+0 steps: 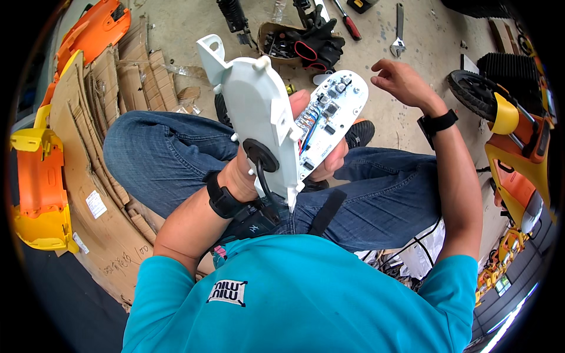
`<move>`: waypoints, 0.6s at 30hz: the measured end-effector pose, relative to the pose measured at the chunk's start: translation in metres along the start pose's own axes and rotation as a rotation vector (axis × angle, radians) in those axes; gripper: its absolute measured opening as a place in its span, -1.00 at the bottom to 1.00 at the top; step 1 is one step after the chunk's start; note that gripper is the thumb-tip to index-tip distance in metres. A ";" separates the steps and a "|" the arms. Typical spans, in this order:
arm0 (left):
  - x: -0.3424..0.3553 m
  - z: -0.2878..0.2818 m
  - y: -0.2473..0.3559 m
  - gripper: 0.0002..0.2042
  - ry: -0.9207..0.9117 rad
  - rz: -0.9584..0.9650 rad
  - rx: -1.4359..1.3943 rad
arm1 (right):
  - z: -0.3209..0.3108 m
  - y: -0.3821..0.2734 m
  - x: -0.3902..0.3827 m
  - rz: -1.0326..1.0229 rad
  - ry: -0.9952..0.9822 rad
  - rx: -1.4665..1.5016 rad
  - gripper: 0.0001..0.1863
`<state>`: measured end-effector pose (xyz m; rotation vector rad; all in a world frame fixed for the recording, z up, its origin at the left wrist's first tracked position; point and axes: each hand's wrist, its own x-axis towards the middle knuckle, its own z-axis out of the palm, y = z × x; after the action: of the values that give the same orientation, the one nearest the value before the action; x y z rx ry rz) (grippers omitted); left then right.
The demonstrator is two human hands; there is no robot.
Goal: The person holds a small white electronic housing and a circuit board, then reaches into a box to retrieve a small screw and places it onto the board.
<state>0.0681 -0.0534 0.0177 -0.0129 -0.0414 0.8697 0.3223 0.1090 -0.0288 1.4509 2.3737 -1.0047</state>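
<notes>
My left hand (334,160) grips a white plastic housing (253,100) together with a white circuit board (338,106), both held up over my lap. Rounded at its far end, the board carries small components and faces me, tilted away from the housing's edge. Red, blue and other thin wires (310,132) run along the board's side nearest the housing. A black cable (265,182) comes out of a round black grommet (261,154) in the housing. To the right of the board and apart from it, my right hand (403,83) is empty, its fingers loosely bent and apart.
Flattened cardboard (94,176) lies at my left, beside orange and yellow plastic parts (41,182). Ahead are a box of small parts (276,44), black gloves (321,44), an adjustable wrench (399,32) and a red-handled tool (351,26). A wheeled yellow machine (512,135) stands right.
</notes>
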 end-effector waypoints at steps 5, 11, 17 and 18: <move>0.004 0.002 0.011 -0.32 0.019 0.029 0.139 | -0.031 -0.051 -0.027 -0.105 0.193 -0.058 -0.72; 0.005 0.010 0.032 -0.32 0.085 0.112 0.274 | -0.023 -0.132 -0.082 -0.539 -0.122 0.440 -0.79; 0.008 0.001 0.037 -0.31 0.087 0.194 0.235 | 0.011 -0.160 -0.096 -0.499 -0.051 0.572 -0.70; 0.009 0.006 0.033 -0.33 0.161 0.219 0.262 | 0.014 -0.160 -0.096 -0.501 -0.002 0.585 -0.70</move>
<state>0.0481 -0.0255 0.0226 0.1598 0.2287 1.0853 0.2332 -0.0157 0.0789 0.9763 2.6313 -1.9456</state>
